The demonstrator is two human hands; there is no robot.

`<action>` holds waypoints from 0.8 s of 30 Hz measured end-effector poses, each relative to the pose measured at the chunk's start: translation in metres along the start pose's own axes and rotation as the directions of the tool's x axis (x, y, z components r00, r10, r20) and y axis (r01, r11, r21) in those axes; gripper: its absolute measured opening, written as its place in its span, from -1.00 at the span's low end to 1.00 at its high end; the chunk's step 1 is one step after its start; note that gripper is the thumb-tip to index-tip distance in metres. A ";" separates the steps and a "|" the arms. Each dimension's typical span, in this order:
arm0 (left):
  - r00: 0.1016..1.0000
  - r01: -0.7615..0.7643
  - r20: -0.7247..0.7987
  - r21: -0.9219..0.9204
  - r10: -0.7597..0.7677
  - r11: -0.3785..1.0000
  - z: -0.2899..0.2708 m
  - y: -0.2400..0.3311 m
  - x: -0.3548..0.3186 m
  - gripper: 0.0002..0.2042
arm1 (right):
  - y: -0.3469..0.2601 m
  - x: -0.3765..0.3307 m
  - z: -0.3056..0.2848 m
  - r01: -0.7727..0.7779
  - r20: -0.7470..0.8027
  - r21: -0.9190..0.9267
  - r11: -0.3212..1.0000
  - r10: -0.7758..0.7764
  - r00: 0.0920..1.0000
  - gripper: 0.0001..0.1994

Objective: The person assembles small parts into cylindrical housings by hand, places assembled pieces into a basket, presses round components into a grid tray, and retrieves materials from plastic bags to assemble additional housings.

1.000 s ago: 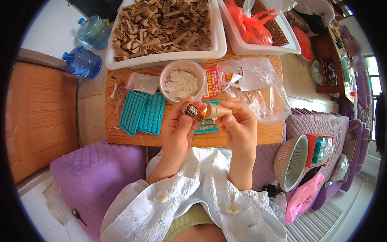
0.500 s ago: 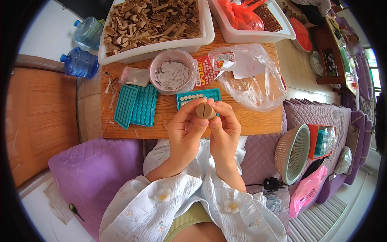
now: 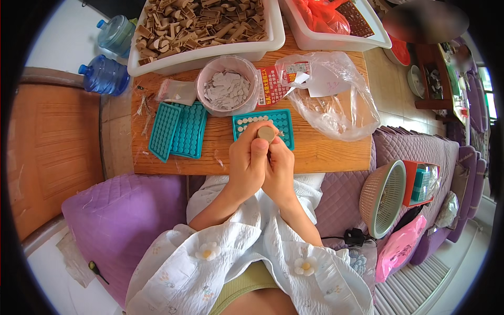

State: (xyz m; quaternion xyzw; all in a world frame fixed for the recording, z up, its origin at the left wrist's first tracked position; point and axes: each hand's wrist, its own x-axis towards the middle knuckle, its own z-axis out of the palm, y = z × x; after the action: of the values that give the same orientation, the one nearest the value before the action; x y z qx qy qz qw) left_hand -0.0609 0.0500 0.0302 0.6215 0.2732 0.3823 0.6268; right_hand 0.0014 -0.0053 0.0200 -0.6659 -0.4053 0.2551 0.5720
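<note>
In front of the table edge, my left hand and my right hand are pressed together. Both are closed around a small brown cylindrical piece, its round end facing up between my thumbs and fingers. The rest of the piece is hidden by my hands. Just beyond them lies a teal tray with round hollows, several holding small white discs. Farther back, a pink bowl lined with clear plastic holds many flat white pieces.
Two other teal trays overlap at the left, below a small clear bag. A white bin of brown half-round parts stands behind. A crumpled clear bag lies right; a basket rests on the purple seat.
My hands have closed more tightly together around the brown piece and moved slightly upward. The slit across its round end no longer shows; a plain round face does.
</note>
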 end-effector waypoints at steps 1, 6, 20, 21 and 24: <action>1.000 0.000 -0.003 0.001 0.000 1.000 -0.001 0.000 0.000 -0.51 | 0.007 -0.001 0.006 0.015 -0.031 0.015 1.000 -0.014 0.999 -0.89; 0.998 -0.056 -0.040 -0.110 0.052 0.992 -0.013 -0.012 0.006 -0.60 | 0.012 0.010 0.010 0.119 -0.053 0.003 0.993 -0.119 0.991 -0.86; 0.896 0.097 -0.345 -0.463 -0.280 0.881 -0.091 -0.028 -0.004 -0.55 | 0.014 0.147 0.041 0.380 0.477 -0.656 0.652 -0.031 0.878 -0.78; 0.900 0.114 -0.325 -0.469 -0.292 0.876 -0.090 -0.027 -0.005 -0.55 | 0.020 0.152 0.049 0.412 0.479 -0.747 0.522 -0.006 0.878 -0.79; 0.900 0.143 -0.302 -0.478 -0.315 0.867 -0.089 -0.025 -0.009 -0.56 | 0.024 0.159 0.073 0.403 0.497 -0.826 0.395 0.169 0.851 -0.86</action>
State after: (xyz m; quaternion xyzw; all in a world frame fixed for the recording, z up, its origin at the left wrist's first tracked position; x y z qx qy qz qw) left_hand -0.1351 0.0952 -0.0021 0.3408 0.3648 0.4660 0.7305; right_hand 0.0347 0.1669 0.0007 -0.7429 -0.6597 0.1139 0.0029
